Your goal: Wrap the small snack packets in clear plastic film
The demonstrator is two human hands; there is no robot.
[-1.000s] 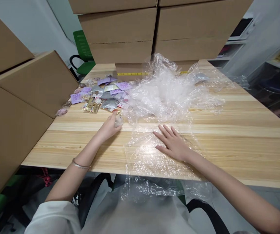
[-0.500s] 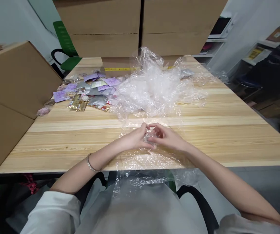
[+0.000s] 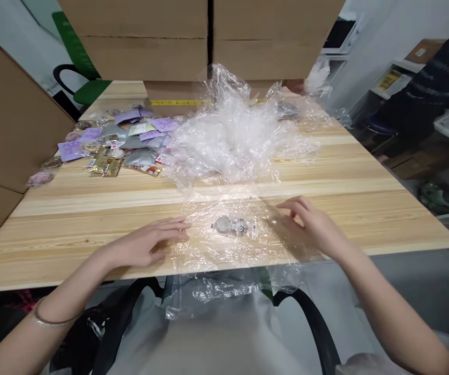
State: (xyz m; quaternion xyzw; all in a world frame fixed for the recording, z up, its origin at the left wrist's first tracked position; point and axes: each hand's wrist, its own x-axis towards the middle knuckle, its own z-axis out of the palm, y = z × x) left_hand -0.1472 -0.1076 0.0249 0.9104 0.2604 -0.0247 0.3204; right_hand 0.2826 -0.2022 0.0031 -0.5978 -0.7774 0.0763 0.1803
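Note:
A small grey object with two round parts [image 3: 231,226] lies on a clear crinkled plastic sheet [image 3: 204,255] near the table's front edge; its exact kind I cannot make out. To its left is my left hand [image 3: 144,242], fingers stretched out at the sheet's edge and holding nothing. My right hand [image 3: 312,224] hovers over the sheet's right side, fingers apart and slightly bent, with nothing in them. Both hands are clear of the grey object. Beyond it, the plastic rises into a large crumpled heap [image 3: 232,140].
Small packets [image 3: 140,158] and purple cards [image 3: 72,150] are piled at the back left. One cardboard box [image 3: 17,120] stands at the left, and larger boxes [image 3: 142,57] line the back. A person in dark patterned clothing [image 3: 439,83] is at the right, beyond the table [image 3: 369,213].
My hands have parted from around the small object, left to the left and right to the right. It now lies uncovered on the plastic. The view has shifted slightly.

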